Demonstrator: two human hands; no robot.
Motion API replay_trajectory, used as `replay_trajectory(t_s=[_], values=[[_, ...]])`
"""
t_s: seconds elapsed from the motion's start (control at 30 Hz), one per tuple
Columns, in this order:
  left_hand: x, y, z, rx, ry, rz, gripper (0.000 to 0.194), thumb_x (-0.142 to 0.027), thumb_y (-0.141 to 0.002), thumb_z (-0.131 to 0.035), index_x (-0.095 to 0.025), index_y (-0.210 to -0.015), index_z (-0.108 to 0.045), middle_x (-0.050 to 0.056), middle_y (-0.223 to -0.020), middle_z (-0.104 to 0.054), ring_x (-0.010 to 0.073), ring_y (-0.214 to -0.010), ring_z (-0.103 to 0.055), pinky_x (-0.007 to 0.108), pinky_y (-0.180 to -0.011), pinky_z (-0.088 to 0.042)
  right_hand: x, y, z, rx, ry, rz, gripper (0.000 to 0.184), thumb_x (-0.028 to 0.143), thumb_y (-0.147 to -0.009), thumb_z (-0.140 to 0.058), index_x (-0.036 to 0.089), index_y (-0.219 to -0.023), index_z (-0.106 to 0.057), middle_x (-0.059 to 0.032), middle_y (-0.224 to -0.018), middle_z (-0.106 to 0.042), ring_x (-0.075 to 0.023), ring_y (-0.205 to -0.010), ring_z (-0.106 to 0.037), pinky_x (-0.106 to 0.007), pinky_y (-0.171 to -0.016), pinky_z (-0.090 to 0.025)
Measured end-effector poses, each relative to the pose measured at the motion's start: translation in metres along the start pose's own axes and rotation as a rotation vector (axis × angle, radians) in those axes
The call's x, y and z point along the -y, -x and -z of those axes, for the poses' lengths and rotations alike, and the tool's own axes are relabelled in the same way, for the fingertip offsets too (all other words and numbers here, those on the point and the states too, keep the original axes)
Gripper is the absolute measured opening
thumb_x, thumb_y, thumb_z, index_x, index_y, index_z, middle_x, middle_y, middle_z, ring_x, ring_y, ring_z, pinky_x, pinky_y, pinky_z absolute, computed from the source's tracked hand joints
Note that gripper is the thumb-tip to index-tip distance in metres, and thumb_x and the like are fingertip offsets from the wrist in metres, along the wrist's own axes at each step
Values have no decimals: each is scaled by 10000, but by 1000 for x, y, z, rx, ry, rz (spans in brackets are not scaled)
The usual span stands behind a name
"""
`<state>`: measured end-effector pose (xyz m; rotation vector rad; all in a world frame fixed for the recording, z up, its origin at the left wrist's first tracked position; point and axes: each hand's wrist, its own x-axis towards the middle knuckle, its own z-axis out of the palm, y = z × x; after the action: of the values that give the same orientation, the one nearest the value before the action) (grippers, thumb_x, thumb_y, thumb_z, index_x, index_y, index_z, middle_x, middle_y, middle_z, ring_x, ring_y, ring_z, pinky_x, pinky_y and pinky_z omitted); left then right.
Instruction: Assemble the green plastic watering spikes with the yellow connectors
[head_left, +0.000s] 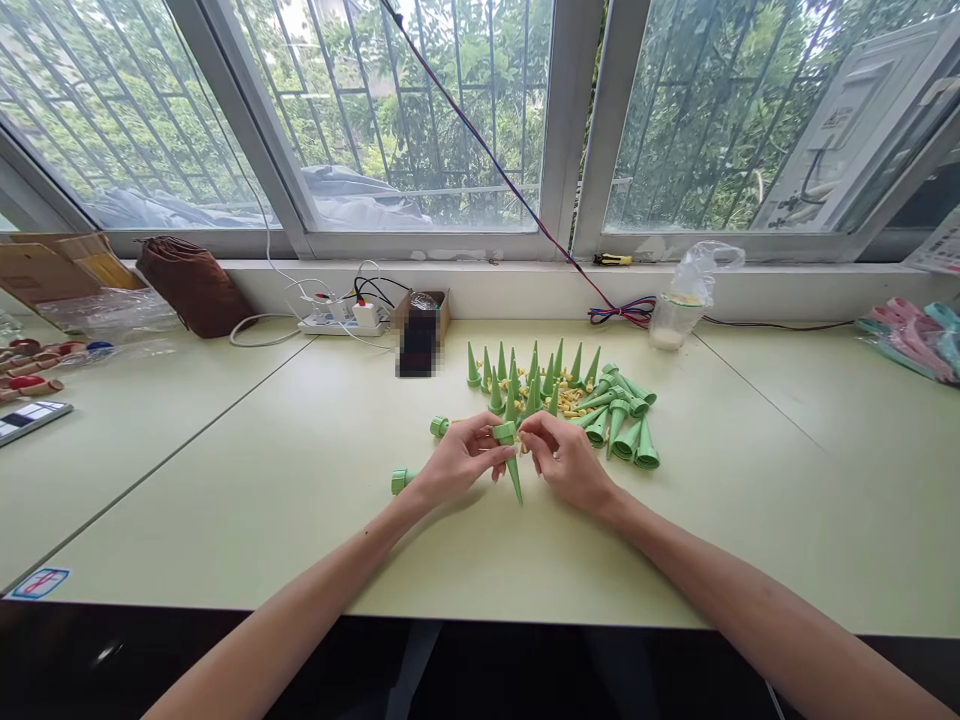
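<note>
Table (255, 520) front edge (600, 627) passes beneath both forearms; the hands are positioned well inside it. Tabletop extends to either side of the hands and between them and the edge. Upright cones (559, 360) with yellow pieces (574, 398) among them bound the far side; piled cones (619, 432) lie just beyond the right hand (566, 460).

Left hand (461, 458): thumb and fingers pinch the held cone (513, 472), wide end up, tip angled down toward the front edge. Right hand: thumb and forefinger converge beside the wide end, remaining fingers curled. Whether they grip a small piece cannot be told. Two green caps (440, 427) lie left of the left hand.

Surface: pale, with dark seams. Rear: power strip (322, 325), box (439, 312), cable (487, 150), plastic bag (679, 310), below barred windows (420, 100). Brown bundle (195, 287): rear left.
</note>
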<state>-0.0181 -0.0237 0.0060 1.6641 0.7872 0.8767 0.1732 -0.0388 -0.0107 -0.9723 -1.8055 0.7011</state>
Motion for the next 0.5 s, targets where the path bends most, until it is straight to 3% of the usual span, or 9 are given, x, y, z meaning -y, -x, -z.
replay_trajectory(t_s=[0.23,0.37,0.5], values=[[0,1,-1,-21,-32,-27,284,-332,-819,-722,-152,-978,-570,6,-718,-637,122,-554,-594,282,-589,-510,1,0,-1,13,-120,-81,172,305,-960,-497,188,-841,-541,14,-667,-578,-102,-506,-514,-220,-494,-395],[-3,0,0,6,0,-36,235,-342,-872,-661,-143,-970,-583,39,-798,-650,118,-575,-599,283,-595,-511,1,0,-1,6,-106,-66,191,306,-967,-486,189,-825,-538,13,-684,-589,-92,-487,-496,-219,-483,-388],[-7,0,0,-4,42,-25,240,-349,-875,-657,-137,-968,-593,26,-750,-625,114,-558,-587,266,-566,-486,3,0,-1,2,-62,-28,190,304,-973,-477,191,-841,-554,10,-705,-605,-89,-485,-507,-222,-482,-389]])
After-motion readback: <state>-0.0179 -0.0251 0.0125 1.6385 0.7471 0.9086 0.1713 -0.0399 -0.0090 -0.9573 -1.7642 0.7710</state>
